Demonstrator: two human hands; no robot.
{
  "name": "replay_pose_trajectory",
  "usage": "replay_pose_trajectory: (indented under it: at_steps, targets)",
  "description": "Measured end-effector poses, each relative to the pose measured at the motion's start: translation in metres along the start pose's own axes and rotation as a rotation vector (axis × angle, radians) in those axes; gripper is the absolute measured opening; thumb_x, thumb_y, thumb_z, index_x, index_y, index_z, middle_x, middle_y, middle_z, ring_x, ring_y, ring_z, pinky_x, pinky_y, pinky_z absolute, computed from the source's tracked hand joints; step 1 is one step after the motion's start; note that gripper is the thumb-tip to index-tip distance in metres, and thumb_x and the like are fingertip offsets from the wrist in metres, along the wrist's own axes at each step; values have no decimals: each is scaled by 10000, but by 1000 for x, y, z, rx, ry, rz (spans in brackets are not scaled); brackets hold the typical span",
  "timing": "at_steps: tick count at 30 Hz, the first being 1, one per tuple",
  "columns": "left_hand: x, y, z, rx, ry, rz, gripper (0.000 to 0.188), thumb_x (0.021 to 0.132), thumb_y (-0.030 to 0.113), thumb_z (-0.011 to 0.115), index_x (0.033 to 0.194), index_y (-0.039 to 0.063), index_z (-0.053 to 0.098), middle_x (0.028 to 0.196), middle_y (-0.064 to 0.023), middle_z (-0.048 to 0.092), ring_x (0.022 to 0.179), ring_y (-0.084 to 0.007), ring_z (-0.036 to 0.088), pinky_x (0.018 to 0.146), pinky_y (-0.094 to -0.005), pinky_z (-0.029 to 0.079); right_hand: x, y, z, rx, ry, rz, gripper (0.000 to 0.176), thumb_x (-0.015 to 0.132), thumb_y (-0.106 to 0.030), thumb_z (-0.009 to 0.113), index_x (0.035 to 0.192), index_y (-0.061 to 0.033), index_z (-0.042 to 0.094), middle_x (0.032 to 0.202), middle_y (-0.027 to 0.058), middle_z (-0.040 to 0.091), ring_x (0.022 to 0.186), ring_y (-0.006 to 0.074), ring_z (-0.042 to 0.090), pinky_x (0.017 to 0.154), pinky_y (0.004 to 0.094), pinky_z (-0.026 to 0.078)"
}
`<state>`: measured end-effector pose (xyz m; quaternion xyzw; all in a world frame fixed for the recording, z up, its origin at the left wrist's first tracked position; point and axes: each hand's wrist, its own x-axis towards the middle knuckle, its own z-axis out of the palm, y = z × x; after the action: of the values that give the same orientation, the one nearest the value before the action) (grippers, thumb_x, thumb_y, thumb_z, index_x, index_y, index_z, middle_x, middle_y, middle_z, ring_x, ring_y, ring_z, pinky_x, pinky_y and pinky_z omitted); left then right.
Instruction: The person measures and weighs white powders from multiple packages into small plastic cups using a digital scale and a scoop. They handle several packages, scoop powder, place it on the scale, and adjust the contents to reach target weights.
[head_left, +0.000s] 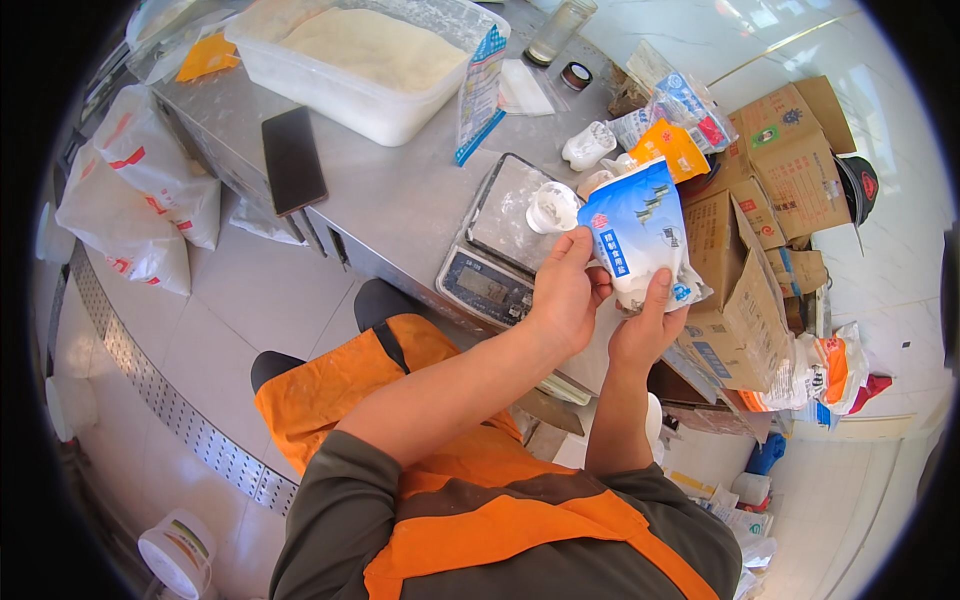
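Both hands hold a blue and white plastic bag of salt (637, 225) above the right side of the metal counter. My left hand (574, 289) pinches its left edge near the top, while my right hand (651, 319) grips the lower part with the thumb on the front. Just left of the bag, a small white plastic cup (553, 208) stands on the dusty plate of a digital kitchen scale (484, 289). Behind the bag lie an orange packet (670, 150) and a white plastic bottle or jar (589, 146).
A clear tub of pale flour-like powder (360, 112) stands at the back of the counter (390, 187), with a black phone (294, 161) to its left. An upright blue and white packet (480, 97) is beside the tub. Cardboard boxes (739, 322) crowd the right; filled white bags (135, 187) are at left.
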<state>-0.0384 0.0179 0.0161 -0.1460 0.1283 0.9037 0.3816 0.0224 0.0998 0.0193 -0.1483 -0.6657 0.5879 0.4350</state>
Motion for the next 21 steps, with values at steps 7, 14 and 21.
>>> replay_pose_trajectory:
  at_steps: [7,14,21]
  targets:
    - [0,2,1,-13,-2,-6,176,1079,304,452,1144,164,534,961,33,537,760,-97,454,698,-276,416,1,4,0,-27,30,-12,469,1014,-303,606,1336,23,508,1161,103,658,911,141,657,667,248,507]
    - [-3,3,3,-3,10,-2,177,1077,306,457,1157,168,535,964,35,539,759,-96,455,699,-273,415,0,2,-2,20,3,43,434,1041,-241,557,1343,57,468,1205,145,637,982,176,654,786,296,540]
    - [-3,3,3,9,16,14,175,1074,297,461,1158,162,534,948,27,538,741,-99,459,694,-277,415,2,9,-1,15,56,25,425,1018,-322,588,1294,-4,531,1057,82,676,774,127,641,562,253,468]
